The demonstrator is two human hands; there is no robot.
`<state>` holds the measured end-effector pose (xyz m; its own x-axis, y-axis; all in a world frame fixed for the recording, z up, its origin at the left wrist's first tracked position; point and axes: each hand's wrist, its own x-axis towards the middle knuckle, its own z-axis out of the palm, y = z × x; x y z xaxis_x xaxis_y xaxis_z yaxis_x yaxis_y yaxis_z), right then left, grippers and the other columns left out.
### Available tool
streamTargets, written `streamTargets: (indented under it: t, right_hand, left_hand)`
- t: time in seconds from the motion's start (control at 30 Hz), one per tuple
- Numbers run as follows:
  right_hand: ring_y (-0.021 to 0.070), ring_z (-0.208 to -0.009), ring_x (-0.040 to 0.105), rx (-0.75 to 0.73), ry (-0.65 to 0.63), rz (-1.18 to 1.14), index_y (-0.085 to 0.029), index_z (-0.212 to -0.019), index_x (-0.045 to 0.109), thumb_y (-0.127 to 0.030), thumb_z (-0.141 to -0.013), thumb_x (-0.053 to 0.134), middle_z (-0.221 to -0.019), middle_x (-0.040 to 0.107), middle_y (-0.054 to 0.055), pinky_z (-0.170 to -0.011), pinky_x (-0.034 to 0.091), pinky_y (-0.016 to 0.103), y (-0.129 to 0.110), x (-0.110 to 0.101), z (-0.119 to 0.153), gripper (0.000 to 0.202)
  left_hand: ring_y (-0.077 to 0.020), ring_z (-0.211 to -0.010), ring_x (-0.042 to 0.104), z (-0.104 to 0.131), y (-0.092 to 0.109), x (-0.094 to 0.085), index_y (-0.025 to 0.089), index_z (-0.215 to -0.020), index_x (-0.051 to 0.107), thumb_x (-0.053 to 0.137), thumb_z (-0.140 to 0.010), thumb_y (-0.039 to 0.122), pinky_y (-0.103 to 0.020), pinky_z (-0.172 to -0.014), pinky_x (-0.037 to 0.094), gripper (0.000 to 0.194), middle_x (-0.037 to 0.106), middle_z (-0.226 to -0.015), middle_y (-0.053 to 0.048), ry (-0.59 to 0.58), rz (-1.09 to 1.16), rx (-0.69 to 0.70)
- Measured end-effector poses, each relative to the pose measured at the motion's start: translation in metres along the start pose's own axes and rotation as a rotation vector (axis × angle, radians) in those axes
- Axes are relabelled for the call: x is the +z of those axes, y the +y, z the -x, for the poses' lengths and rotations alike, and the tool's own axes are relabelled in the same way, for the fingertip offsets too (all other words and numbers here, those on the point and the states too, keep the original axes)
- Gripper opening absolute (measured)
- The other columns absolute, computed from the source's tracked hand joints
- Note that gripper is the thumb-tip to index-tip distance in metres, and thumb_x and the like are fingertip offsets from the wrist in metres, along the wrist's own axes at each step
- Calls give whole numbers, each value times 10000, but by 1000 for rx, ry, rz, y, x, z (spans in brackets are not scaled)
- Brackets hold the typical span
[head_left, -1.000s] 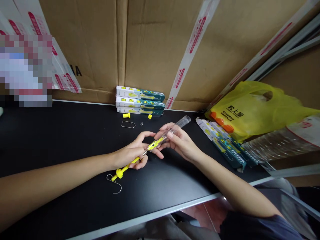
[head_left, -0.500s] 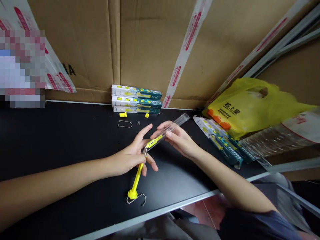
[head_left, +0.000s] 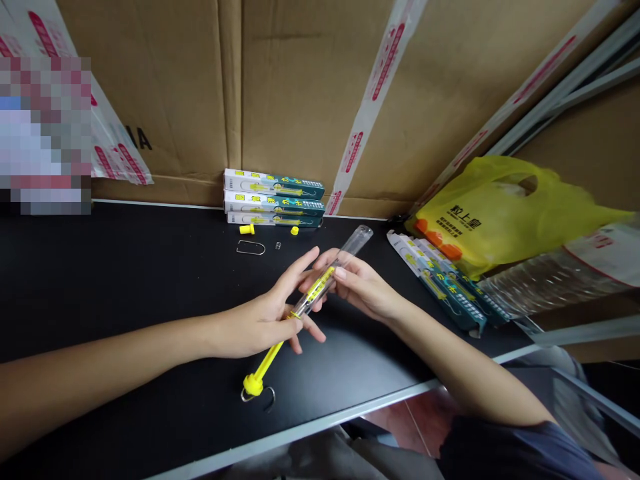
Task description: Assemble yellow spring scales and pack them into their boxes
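Note:
My right hand (head_left: 363,287) grips a clear plastic tube (head_left: 356,241) that slants up to the right. Between thumb and fingers, my left hand (head_left: 280,313) holds a yellow rod (head_left: 270,360) whose upper part sits inside the tube's lower end. Yellow scale markings (head_left: 319,285) show in the tube. At the rod's bottom is a yellow cap (head_left: 253,385) with a metal hook (head_left: 271,399). Behind my hands on the black table lie a yellow cylinder piece (head_left: 247,229), a small yellow cap (head_left: 295,231), a metal wire loop (head_left: 251,248) and a small spring (head_left: 279,245).
Printed boxes (head_left: 274,200) are stacked by the cardboard wall at the back. More boxes (head_left: 440,280) lie at the right, beside a yellow plastic bag (head_left: 480,213) and a clear ribbed plastic container (head_left: 535,283). The black table (head_left: 125,273) has a pale front edge (head_left: 300,430).
The rod's upper part has slid further into the tube, and the two pieces now line up. The hook end has moved left and slightly up; my left hand has shifted right.

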<state>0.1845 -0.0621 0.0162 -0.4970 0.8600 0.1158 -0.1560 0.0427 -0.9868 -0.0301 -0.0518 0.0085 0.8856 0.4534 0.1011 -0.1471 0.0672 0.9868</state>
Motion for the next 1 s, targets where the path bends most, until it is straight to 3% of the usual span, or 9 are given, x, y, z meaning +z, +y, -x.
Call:
streamTargets:
  t: [0.13,0.2,0.27,0.33,0.47,0.63,0.77,0.9,1.0]
  right_hand:
    - [146,-658,687,-14,81,-41,-197,-1032,534,-463,-888,585,-922,730,69,-599,544,273,-5,-1,2,307]
    - [137,-634,678,-37,112,-48,-203,-1024,538,-471,-878,597,-907,732,58,-590,546,267,-8,-2,2,311]
    - [129,-628,678,-64,122,-41,-206,-1019,539,-454,-879,603,-924,733,54,-617,554,273,-9,-2,2,291]
    - [135,-682,692,-85,111,-26,-208,-1022,533,-410,-888,608,-976,730,60,-671,565,292,-9,0,2,254]
    - [145,-778,702,-77,79,-10,-207,-1033,511,-344,-899,609,-1029,718,72,-722,565,307,-3,4,2,215]
    - [132,-811,687,-53,-28,57,-174,-1028,542,-296,-825,706,-1020,701,72,-734,569,283,6,7,1,288]
    - [113,-817,687,-68,-72,107,-162,-1027,543,-221,-852,675,-932,691,40,-767,567,271,4,11,2,227]
    - [116,-774,683,-95,-44,173,-164,-1023,523,-244,-879,642,-907,687,41,-728,574,272,-1,10,3,203]
    - [128,-747,682,-94,19,217,-171,-1007,513,-317,-872,649,-895,699,55,-695,577,279,-5,5,2,240]
  left_hand:
    - [-126,-798,698,-1,-5,-4,466,-1482,124,608,-861,181,-261,-650,570,837,390,-1460,-125,97,-36,-15]
    - [-100,-645,680,-2,-7,-7,391,-1475,199,639,-850,223,-240,-587,551,783,606,-1182,-80,171,-58,-40]
    - [-96,-550,650,-3,-9,-9,306,-1446,271,650,-843,247,-219,-538,527,715,649,-844,8,226,-67,-54]
    - [-95,-515,633,-4,-10,-9,257,-1400,327,663,-827,236,-203,-517,515,664,608,-697,57,278,-55,-43]
    - [-80,-491,618,-8,-9,-8,235,-1350,356,701,-777,204,-195,-512,513,670,613,-697,70,344,32,19]
    - [-100,-529,632,-10,-9,-6,216,-1366,321,745,-736,213,-222,-540,522,759,640,-706,53,359,131,13]
    - [-115,-627,654,-10,-10,-4,191,-1388,311,724,-773,229,-258,-653,530,741,661,-710,27,342,174,-4]
    - [-159,-812,688,-9,-7,-3,169,-1360,361,678,-821,268,-304,-791,510,633,703,-844,-37,326,154,-43]
    - [-172,-912,667,-9,-5,-3,179,-1307,421,623,-858,307,-300,-793,499,509,695,-996,-72,356,73,-50]
